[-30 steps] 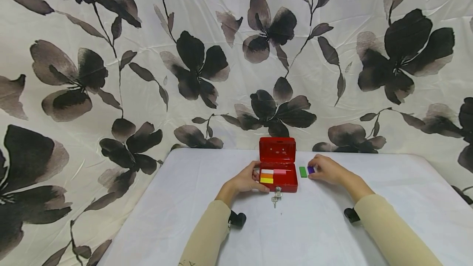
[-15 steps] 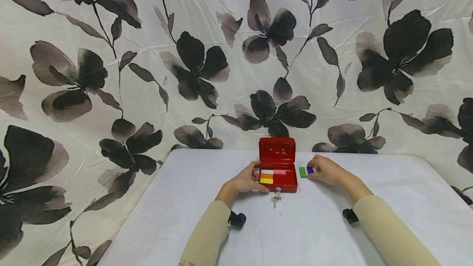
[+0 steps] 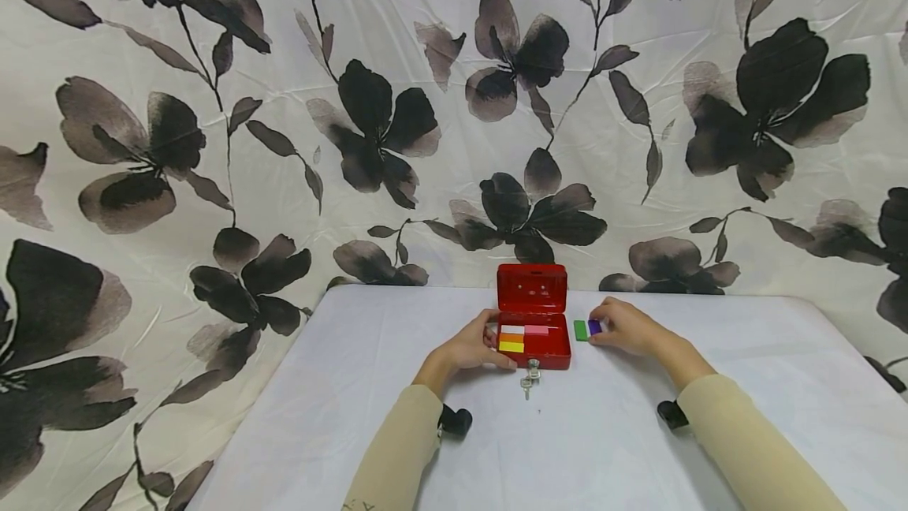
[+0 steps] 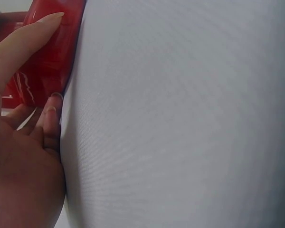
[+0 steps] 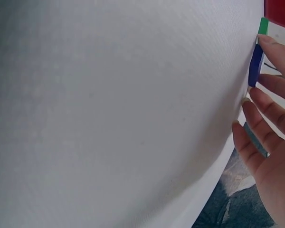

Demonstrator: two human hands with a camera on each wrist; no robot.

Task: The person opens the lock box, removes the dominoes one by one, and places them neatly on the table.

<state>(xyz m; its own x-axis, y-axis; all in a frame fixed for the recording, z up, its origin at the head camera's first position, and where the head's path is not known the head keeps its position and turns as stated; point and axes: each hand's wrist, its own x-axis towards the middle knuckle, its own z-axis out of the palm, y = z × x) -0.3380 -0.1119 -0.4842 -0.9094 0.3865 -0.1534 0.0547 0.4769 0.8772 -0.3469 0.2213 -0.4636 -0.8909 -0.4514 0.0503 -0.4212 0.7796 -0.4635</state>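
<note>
A small red metal cash box [image 3: 549, 354] stands on the table with its lid up. Its inside holds white, orange, yellow and pink blocks. My left hand [image 3: 471, 343] grips the box's left side, thumb [image 4: 42, 28] on the front wall and fingertips low at the side. Right of the box, a flat green block [image 3: 581, 330] lies on the cloth. Just beside it, my right hand [image 3: 630, 327] pinches a purple block [image 3: 594, 326] between thumb and finger. The right wrist view shows this purple block [image 5: 255, 65] end to end with the green one [image 5: 263, 25].
Two keys [image 3: 528, 386] hang from the lock at the box's front. White cloth [image 3: 553, 456] covers the table, whose far edge meets a flower-patterned sheet [image 3: 454, 140] behind the box.
My right hand has slid the purple block slightly left, closing most of the gap to the green block. The left hand and box have stayed put.
</note>
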